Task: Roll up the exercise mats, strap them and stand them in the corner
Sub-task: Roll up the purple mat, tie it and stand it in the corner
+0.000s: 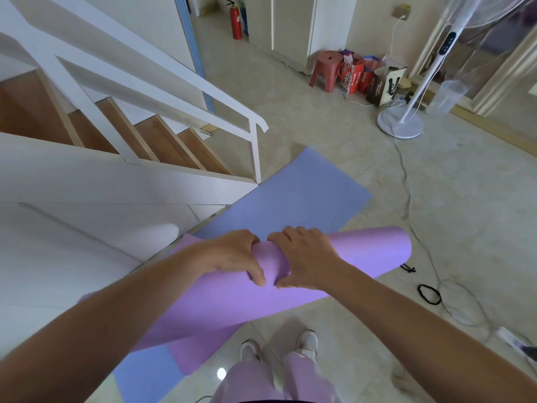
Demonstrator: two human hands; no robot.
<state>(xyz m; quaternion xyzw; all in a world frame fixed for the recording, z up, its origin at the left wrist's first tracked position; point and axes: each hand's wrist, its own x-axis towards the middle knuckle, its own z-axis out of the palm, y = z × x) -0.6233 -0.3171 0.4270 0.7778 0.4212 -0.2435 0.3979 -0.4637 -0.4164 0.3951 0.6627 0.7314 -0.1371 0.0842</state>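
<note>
Both hands clasp the rolled purple exercise mat [363, 254] side by side, the left hand [232, 257] and right hand [305, 260] each with fingers curled over its far side and thumb pressed on the near side, thumbs almost meeting. From the hands, a white staircase [145, 135] with wooden treads and a white handrail [203, 91] fills 9 to 11 o'clock, its base just beside the mats. At 1 o'clock stands a white pedestal fan [400, 122], whose white cable [406, 181] trails down the tiled floor [465, 213] toward a power strip [511, 337] at 4 o'clock. Far off at 12 to 1 o'clock are a red fire extinguisher [236, 21], a red plastic stool [327, 69] and a cluster of shopping bags [357, 75]. A black elastic loop [429, 293] lies on the floor at 3 o'clock, with a smaller black cord [408, 268] just under the roll's open end. White shoes [308, 341] show at 6 o'clock. The purple mat is a loose, smooth tube slanting from 8 to 2 o'clock, its unrolled tail lying at 7 o'clock over a flat blue mat [290, 199] that stretches toward 12.
</note>
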